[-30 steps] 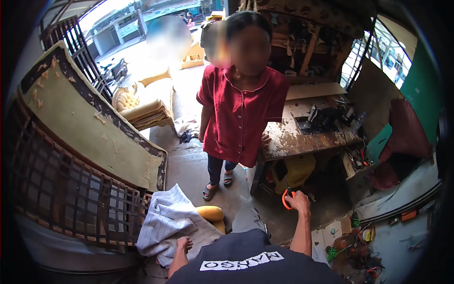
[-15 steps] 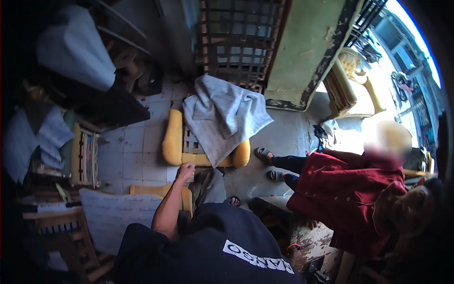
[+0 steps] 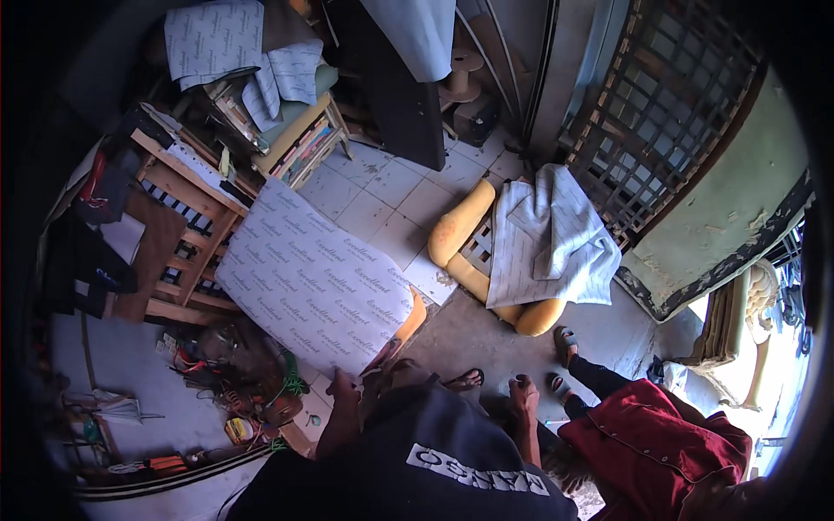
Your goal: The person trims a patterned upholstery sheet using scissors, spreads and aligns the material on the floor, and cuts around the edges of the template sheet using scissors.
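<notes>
My left hand (image 3: 345, 385) is low in the middle, at the near corner of a printed white sheet (image 3: 313, 278). Shadow hides its fingers, so whether it grips the sheet is unclear. Yellow foam (image 3: 412, 318) shows from under the sheet's right edge. To the right, my right hand (image 3: 523, 393) is raised with curled fingers; anything inside them is hidden. Beyond my hands, on the floor, stands a seat frame with yellow padded arms (image 3: 459, 224). A crumpled whitish cloth (image 3: 556, 247) drapes over its right part and covers much of its webbing.
A person in a red shirt (image 3: 660, 434) is close on my right. Wooden slatted furniture (image 3: 187, 234) and a tangle of tools and cords (image 3: 252, 373) lie left. Farther back are a dark panel (image 3: 395, 87), a webbed frame (image 3: 660, 113) and a worn green panel (image 3: 730, 200).
My view has swung left, so the padded frame sits farther right. My left hand has left that frame's front edge and is at the printed sheet. My right hand has come into view.
</notes>
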`<state>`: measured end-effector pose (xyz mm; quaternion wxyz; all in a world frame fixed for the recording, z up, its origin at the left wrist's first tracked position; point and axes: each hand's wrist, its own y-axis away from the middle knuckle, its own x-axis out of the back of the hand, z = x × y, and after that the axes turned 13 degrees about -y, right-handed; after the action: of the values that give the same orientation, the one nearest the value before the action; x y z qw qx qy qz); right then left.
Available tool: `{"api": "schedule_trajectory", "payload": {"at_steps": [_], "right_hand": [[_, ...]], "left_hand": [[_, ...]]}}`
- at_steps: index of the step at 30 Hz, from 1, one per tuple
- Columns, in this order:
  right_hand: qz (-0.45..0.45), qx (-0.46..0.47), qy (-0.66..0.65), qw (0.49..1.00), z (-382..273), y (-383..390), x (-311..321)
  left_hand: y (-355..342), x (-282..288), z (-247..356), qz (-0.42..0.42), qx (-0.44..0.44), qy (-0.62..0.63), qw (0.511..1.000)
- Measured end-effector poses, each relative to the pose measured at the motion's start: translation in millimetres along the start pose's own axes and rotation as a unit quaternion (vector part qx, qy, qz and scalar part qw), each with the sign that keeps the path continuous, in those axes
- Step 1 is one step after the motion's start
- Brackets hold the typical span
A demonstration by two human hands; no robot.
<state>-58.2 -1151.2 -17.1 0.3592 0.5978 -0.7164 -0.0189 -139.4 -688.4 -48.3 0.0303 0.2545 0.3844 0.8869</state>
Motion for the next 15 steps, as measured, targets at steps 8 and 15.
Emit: {"api": "schedule_trajectory", "payload": {"at_steps": [8, 15], "right_hand": [[-0.182, 0.027, 0.017, 0.983, -98.7, 23.5, -71.8], [-0.211, 0.02, 0.03, 0.977, -117.0, 92.7, -162.9]], "left_hand": [[-51.0, 80.4, 23.2, -0.25, -0.079, -0.161, 0.951], [-76.9, 71.5, 61.6, -0.411, 0.078, -0.011, 0.908]]}}
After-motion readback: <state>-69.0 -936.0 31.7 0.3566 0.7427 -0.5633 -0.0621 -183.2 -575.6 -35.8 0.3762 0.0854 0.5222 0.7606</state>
